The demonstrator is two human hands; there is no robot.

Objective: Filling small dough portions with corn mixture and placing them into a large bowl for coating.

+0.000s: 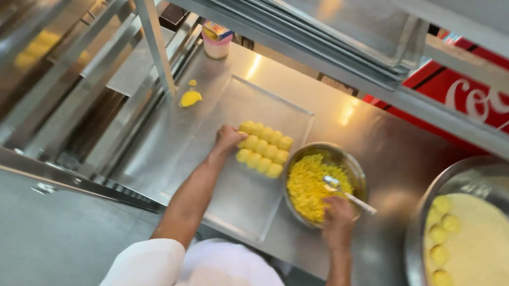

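Nearest in, white-sleeved shoulders, both forearms stretched out over the steel desk (391,162). Left hand (227,138) pressed fingers-down on the corner of the yellow dough balls (263,149), packed in tight rows on the flat tray (240,194) beside the bowl for a short carry. Right hand (338,216) closed round the spoon (345,193), dug into the yellow mix in the metal bowl (357,171).

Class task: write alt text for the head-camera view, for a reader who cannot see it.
Seen from above, a person's left hand touches rows of yellow balls on a steel tray, while the right hand holds a spoon in a metal bowl of yellow mixture. A crumb-filled pan sits at right.
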